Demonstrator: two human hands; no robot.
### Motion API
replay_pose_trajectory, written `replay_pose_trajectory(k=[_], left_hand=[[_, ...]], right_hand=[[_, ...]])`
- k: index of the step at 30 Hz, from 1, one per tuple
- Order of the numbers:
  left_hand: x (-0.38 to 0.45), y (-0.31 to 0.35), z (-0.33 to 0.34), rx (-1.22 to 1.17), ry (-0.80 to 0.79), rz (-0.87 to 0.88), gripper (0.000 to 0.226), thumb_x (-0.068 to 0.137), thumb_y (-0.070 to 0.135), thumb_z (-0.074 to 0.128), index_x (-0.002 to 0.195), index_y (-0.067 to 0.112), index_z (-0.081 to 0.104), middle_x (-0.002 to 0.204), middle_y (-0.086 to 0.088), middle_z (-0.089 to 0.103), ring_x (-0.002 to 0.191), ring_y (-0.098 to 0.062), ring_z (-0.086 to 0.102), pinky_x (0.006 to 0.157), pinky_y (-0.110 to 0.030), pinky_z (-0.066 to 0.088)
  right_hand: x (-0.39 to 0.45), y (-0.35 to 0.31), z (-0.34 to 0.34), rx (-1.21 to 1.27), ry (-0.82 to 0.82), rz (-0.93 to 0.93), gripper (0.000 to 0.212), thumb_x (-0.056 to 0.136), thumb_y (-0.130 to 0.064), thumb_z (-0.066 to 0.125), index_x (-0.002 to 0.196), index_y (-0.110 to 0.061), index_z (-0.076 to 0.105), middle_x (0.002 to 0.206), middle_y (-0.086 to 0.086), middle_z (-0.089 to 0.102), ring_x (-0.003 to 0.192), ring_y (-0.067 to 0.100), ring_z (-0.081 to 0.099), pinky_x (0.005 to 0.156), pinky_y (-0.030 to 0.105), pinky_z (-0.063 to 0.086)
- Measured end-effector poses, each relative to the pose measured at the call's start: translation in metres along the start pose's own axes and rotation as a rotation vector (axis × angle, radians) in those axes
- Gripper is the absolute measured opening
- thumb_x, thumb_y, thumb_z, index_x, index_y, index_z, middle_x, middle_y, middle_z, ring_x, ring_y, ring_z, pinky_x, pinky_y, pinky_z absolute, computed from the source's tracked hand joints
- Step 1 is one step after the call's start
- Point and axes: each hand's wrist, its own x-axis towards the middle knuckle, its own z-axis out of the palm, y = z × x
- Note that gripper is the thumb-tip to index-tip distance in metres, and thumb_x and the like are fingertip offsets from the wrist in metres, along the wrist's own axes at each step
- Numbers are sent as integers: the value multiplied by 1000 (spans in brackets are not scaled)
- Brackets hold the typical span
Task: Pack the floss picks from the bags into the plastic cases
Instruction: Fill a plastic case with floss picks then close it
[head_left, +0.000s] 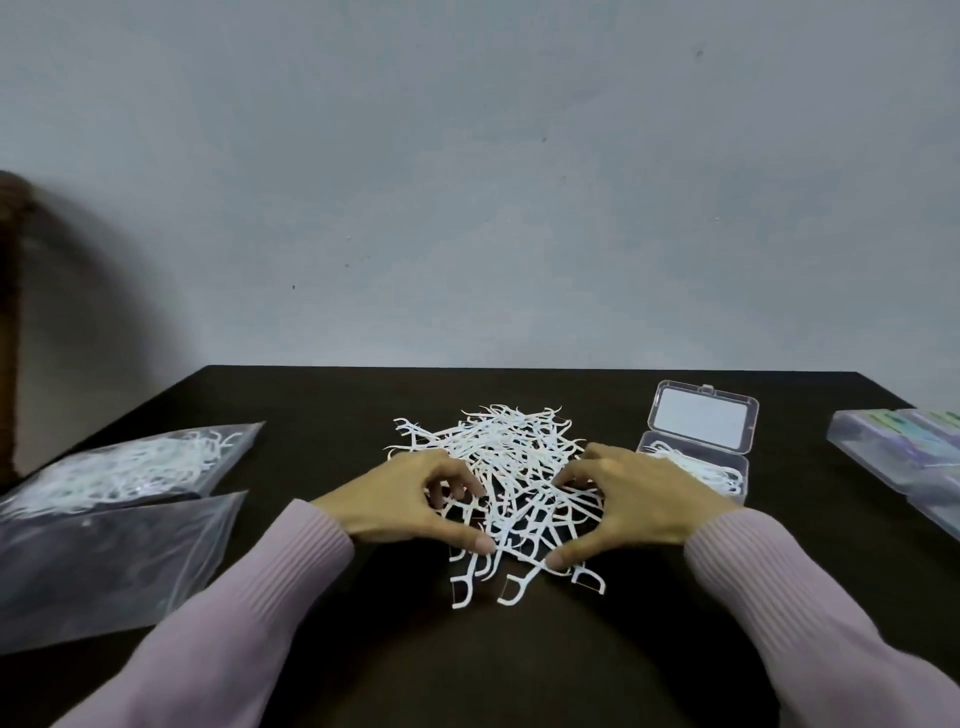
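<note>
At mid-frame on the tabletop (322, 405), my left hand (410, 499) and right hand (628, 499) curl loosely around the floss pick pile (509, 457), gripping nothing. I should gather a few, line them up, then fill the open case (696, 457) right of it.

Both forearms, in ribbed lilac sleeves, reach in from the near edge and converge on the pile of floss picks (511, 467). The left hand (410, 499) rests on the pile's left side, fingers curled into the picks, thumb stretched along its near edge. The right hand (634, 499) mirrors it on the pile's right side, fingers bent, thumb pointing inward toward the left thumb
</note>
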Motion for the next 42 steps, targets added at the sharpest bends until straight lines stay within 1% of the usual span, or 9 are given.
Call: replay_pose_trajectory(k=[3,7,13,17,20,22,26,36,42], left_hand=[[-3,8,6,49,-38,-17,71,48,73,72,109,39,59,103,17,51,89,-4,51,77,-19,45],[1,11,10,51,1,-2,60,60,48,83,113,36,59,103,16,51,84,-3,51,72,-11,43],[9,6,17,-268,29,40,40,68,20,84,103,25,67,94,6,64,75,0,55,66,-18,50],[5,10,18,-271,128,54,45,63,38,85,103,26,68,95,8,65,82,-3,59,74,-18,51],[-1,17,17,-64,90,-11,73,43,75,70,102,34,62,95,15,58,85,0,55,71,-14,44],[-2,23,20,72,64,-22,79,39,82,63,103,36,57,93,19,54,85,2,51,71,-18,42],[4,25,25,176,93,-8,66,54,68,76,105,33,52,93,18,52,82,2,48,67,-21,36],[13,10,21,-186,122,48,28,73,14,80,99,20,70,81,12,63,70,-3,55,63,-10,43],[11,17,25,-85,190,33,22,85,35,66,105,25,69,85,12,67,75,-2,60,70,-16,46]], right_hand=[[3,1,1,39,-26,-28,95,58,-75,65,137,-31,38,125,-7,42,119,12,43,101,35,39],[10,4,6,131,17,-112,75,69,-58,70,132,-25,48,115,-6,47,99,5,44,94,24,40],[15,6,8,239,99,-190,38,78,-29,73,114,-21,61,102,-6,54,69,0,52,71,7,42],[12,9,6,215,130,-120,47,69,-44,77,109,-24,61,96,-9,49,69,-4,48,73,13,41],[9,12,5,158,95,-29,43,64,-55,75,93,-27,61,81,-15,56,69,-3,50,73,22,47],[9,11,5,150,101,-21,33,69,-51,74,87,-26,63,79,-14,61,72,-1,54,74,25,49],[11,7,5,144,128,-54,14,78,-37,71,85,-28,63,89,-9,63,81,5,57,78,28,50],[12,15,4,109,193,-37,14,84,-32,67,93,-23,69,85,-8,60,80,7,56,76,26,48],[13,21,2,248,208,-16,16,80,-31,71,92,-20,74,90,0,69,82,10,62,79,28,51]])
